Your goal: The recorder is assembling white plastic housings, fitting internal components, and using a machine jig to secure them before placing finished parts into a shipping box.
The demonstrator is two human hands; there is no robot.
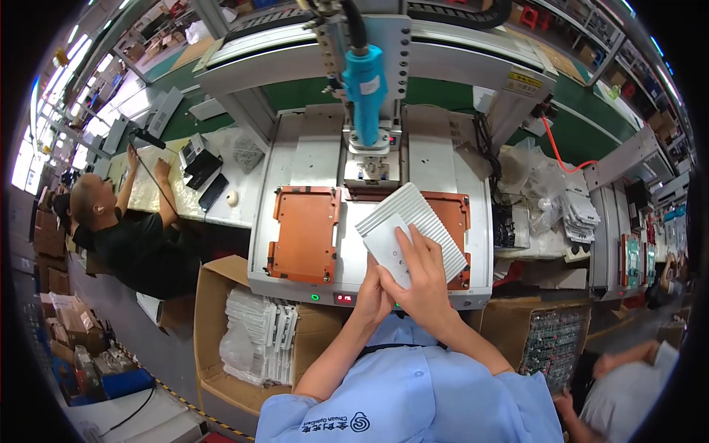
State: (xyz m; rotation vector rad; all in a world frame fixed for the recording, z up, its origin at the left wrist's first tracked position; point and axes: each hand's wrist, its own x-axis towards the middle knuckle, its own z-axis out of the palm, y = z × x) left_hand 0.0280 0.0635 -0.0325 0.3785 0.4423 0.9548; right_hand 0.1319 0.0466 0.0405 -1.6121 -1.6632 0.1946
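Note:
A silver metal housing with ridged fins (432,221) is tilted over the right side of the machine bed. A flat pale metal plate (387,251) with small holes lies against it. My right hand (421,269) grips the housing and plate from above, its fingers stretched over the plate. My left hand (375,294) supports their near left edge, its fingers partly hidden beneath. Below the housing sits an orange-brown fixture (459,214), mostly covered. To the left, a matching orange-brown fixture (304,232) holds nothing. A blue powered screwdriver (365,92) hangs upright beyond the housing.
A cardboard box of pale metal parts (255,332) stands at the near left, and a box of green circuit boards (554,340) at the near right. The machine's gantry (273,59) spans behind. Co-workers (140,229) sit at the left; another (628,391) is at the lower right.

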